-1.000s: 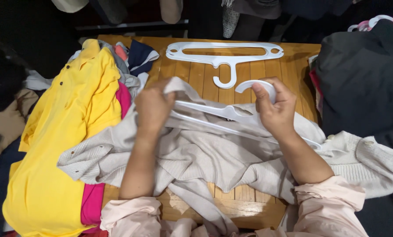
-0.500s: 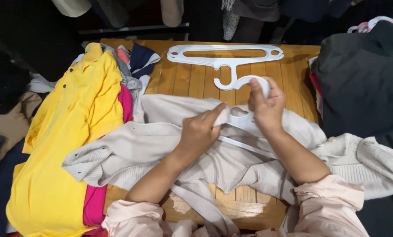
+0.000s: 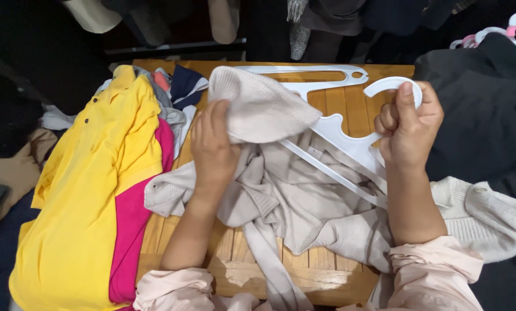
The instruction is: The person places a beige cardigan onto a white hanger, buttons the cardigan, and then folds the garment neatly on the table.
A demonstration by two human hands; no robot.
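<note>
A beige knit garment (image 3: 304, 201) lies bunched on the wooden table (image 3: 350, 103). My left hand (image 3: 212, 150) grips a fold of it and lifts that part up over a white plastic hanger (image 3: 341, 147). My right hand (image 3: 408, 129) is closed around the hanger's hook and holds it raised above the garment. The hanger's arms run down into the fabric, and its lower end is hidden under the cloth.
A second white hanger (image 3: 315, 72) lies at the table's far edge. A yellow polo shirt (image 3: 91, 190) over a pink garment (image 3: 134, 230) covers the left side. Dark clothes (image 3: 482, 115) are heaped on the right, and more hangers (image 3: 511, 29) show at the top right.
My left hand moved left and pulled a fold of the garment up over the hanger. My right hand lifted the hanger by its hook.
</note>
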